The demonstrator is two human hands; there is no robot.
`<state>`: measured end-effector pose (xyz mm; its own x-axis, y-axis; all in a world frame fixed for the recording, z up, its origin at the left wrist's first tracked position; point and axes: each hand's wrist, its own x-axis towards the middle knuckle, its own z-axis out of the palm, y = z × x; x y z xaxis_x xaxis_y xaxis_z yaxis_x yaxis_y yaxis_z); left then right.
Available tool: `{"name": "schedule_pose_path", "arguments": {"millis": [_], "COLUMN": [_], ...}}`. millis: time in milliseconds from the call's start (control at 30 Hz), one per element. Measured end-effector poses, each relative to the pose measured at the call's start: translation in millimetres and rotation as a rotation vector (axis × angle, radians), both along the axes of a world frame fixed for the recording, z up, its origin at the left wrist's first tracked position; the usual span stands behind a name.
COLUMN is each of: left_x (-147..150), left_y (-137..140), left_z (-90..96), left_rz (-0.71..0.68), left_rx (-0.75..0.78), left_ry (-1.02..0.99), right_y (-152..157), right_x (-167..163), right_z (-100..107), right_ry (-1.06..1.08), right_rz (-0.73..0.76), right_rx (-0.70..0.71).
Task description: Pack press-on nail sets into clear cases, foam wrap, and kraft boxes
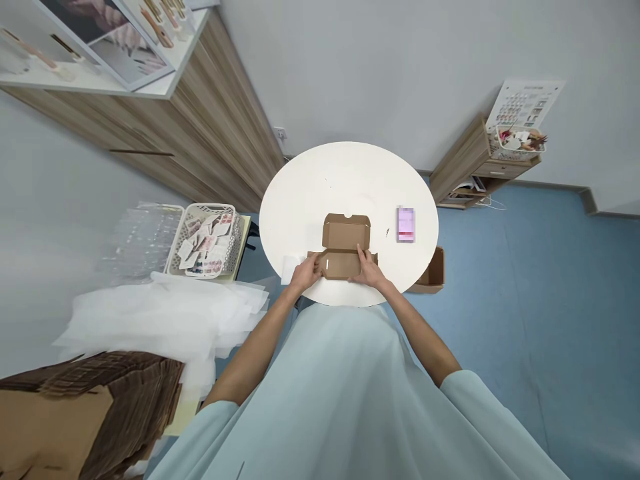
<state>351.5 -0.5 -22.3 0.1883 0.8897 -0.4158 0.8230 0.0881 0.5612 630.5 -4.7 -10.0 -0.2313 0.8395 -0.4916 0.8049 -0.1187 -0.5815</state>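
Observation:
A brown cardboard mailer box lies on the white oval table, its lid raised on the far side and its side flaps sticking out. My left hand grips the left side of the box, with the fingers curled at the flap. On the other side, my right hand holds the right wall between the thumb and fingers. A small white piece shows inside near the left wall. Partly behind my left wrist, a white sheet rests at the table's edge.
A blurred pink-purple phone-like item lies on the table's right. To the left are a basket of cards, white foam sheets and stacked flat cardboard. An open carton stands on the floor at right.

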Motion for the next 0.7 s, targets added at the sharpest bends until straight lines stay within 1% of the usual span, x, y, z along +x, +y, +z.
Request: {"name": "schedule_pose_path", "arguments": {"millis": [100,200,300,467,600,633,700], "left_x": [8.2,17.4,23.3,20.9,15.0,13.9,12.0], "left_y": [3.0,1.7,-0.6,-4.2,-13.3,-16.4,-22.3], "left_z": [3.1,4.6,5.4,7.2,9.9,10.6,12.1], "left_rz": [-0.057,-0.102,-0.132,-0.112,-0.136,-0.123,-0.026], "left_rx": [0.033,0.033,0.027,0.028,0.052,0.079,0.162], "left_ry": [0.127,0.256,0.316,0.274,0.176,0.157,0.174], "right_y": [2.2,2.1,0.1,-2.5,-3.9,-4.4,-5.4], "right_x": [1.0,0.4,0.3,2.2,2.4,2.3,2.1], "right_z": [-1.4,-2.6,-4.4,-7.7,-9.9,-10.5,-11.8], "right_ry": [-0.002,-0.024,-0.023,-0.014,-0.031,-0.034,-0.038], "right_rz": [-0.017,-0.022,-0.026,-0.039,-0.04,-0.041,-0.041], "right_rx": [0.028,0.036,0.038,0.046,0.059,0.063,0.069]}}
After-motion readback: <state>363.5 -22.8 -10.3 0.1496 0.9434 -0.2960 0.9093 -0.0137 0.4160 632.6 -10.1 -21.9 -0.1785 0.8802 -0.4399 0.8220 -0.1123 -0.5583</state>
